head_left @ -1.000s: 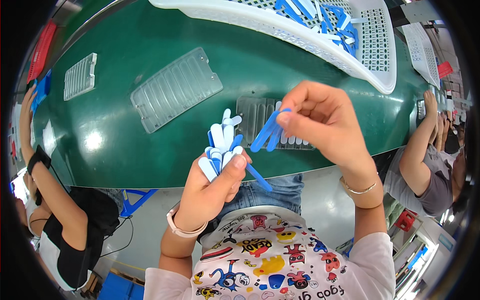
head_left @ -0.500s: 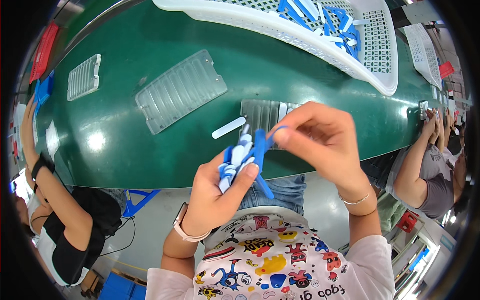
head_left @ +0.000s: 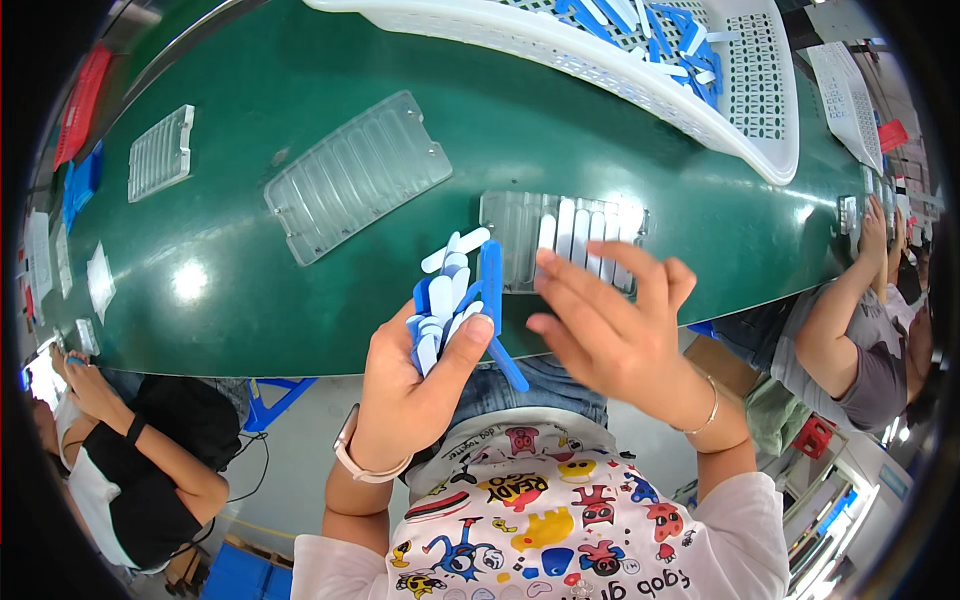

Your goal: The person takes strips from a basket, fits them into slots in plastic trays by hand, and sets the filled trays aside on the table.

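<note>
Left grip (head_left: 425, 372) clasped blue and white strips (head_left: 440, 291) at the edge of the desk (head_left: 300, 330); right grip (head_left: 622, 338), parted and empty, hovered by a slotted tray (head_left: 512, 240); strips seemed light, stiff, slick, best pinched mid-length

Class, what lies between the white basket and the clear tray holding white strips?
The head view shows only a bare stretch of green tabletop between the white basket and that clear tray.
</note>
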Demonstrator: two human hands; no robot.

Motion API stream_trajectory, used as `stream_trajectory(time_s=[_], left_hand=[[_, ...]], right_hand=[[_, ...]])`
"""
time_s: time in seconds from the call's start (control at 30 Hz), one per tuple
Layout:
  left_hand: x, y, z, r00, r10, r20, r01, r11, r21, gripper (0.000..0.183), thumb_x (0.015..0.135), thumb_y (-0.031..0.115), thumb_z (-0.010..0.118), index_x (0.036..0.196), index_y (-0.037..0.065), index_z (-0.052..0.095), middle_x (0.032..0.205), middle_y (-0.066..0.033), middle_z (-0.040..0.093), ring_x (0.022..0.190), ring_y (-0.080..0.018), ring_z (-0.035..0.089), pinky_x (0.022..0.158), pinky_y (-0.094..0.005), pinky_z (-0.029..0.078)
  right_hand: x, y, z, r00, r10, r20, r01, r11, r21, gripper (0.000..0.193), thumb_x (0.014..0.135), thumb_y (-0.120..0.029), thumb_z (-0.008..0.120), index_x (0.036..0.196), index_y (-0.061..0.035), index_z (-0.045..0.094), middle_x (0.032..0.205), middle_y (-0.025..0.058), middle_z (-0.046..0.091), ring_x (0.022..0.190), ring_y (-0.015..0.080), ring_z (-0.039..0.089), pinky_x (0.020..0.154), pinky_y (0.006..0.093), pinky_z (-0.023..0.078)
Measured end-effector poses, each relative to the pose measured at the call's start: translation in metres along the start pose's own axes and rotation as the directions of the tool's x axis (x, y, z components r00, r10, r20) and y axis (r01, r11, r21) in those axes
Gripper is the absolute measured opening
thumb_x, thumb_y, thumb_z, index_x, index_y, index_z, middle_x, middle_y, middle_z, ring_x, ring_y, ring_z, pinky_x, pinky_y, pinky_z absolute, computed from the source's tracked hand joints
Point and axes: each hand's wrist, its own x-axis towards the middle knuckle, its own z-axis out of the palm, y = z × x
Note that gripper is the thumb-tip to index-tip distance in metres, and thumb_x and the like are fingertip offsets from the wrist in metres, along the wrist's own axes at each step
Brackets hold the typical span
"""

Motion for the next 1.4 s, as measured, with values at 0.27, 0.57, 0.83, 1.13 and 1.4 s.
stream_trajectory(time_s=[0.27,0.57,0.83,1.13,1.4], left_hand=[[0.001,0.001,0.002,1.000,-0.018,-0.011,0.018,1.000,0.007,0.018,0.090,0.016,0.058,0.097,-0.001,0.058,0.076,0.0042,0.054,0.068,-0.0025,0.042,0.060,-0.0182,0.037],[-0.006,0.004,-0.001,0.984,-0.042,0.171,0.054,0.997,-0.062,0.019,0.090,0.017,0.058,0.097,-0.001,0.058,0.075,0.0037,0.053,0.067,-0.0026,0.043,0.061,-0.0190,0.038],[-0.004,-0.002,-0.006,0.998,-0.065,0.005,0.065,0.990,-0.126,0.022,0.090,0.021,0.059,0.090,-0.001,0.058,0.063,0.0056,0.050,0.053,0.0002,0.039,0.046,-0.0172,0.029],[0.001,-0.005,-0.007,0.987,0.019,-0.160,-0.030,0.997,-0.067,0.021,0.090,0.019,0.059,0.092,-0.002,0.058,0.064,0.0038,0.051,0.052,0.0000,0.039,0.045,-0.0170,0.028],[0.004,-0.002,-0.011,0.998,-0.067,0.001,0.065,0.950,-0.306,0.023,0.091,0.021,0.056,0.087,-0.001,0.056,0.061,0.0027,0.047,0.048,-0.0013,0.036,0.042,-0.0193,0.027]], right_hand=[[0.002,0.016,0.000,0.997,-0.071,0.029,0.071,0.997,0.024,0.032,0.064,-0.026,0.073,0.093,-0.0156,0.065,0.106,-0.0060,0.062,0.100,0.0182,0.051,0.076,0.0423,0.020],[0.034,0.011,-0.006,0.840,0.058,0.540,-0.527,-0.155,0.836,0.020,0.084,0.000,0.062,0.103,-0.0026,0.061,0.092,0.0060,0.065,0.081,0.0065,0.057,0.070,0.0216,0.044],[0.060,0.035,-0.007,0.862,0.357,0.359,-0.504,0.550,0.666,0.021,0.075,-0.001,0.070,0.095,-0.0027,0.063,0.079,0.0028,0.063,0.071,0.0097,0.057,0.064,0.0224,0.044],[0.059,0.031,0.005,0.949,0.170,0.266,-0.273,0.863,0.425,0.022,0.066,-0.005,0.073,0.085,-0.0038,0.061,0.087,0.0041,0.059,0.081,0.0212,0.052,0.072,0.0307,0.042],[0.044,0.006,0.001,0.941,-0.338,-0.001,0.278,0.772,0.571,0.022,0.068,-0.009,0.066,0.090,-0.0090,0.065,0.091,0.0040,0.060,0.078,0.0205,0.054,0.064,0.0312,0.038]])
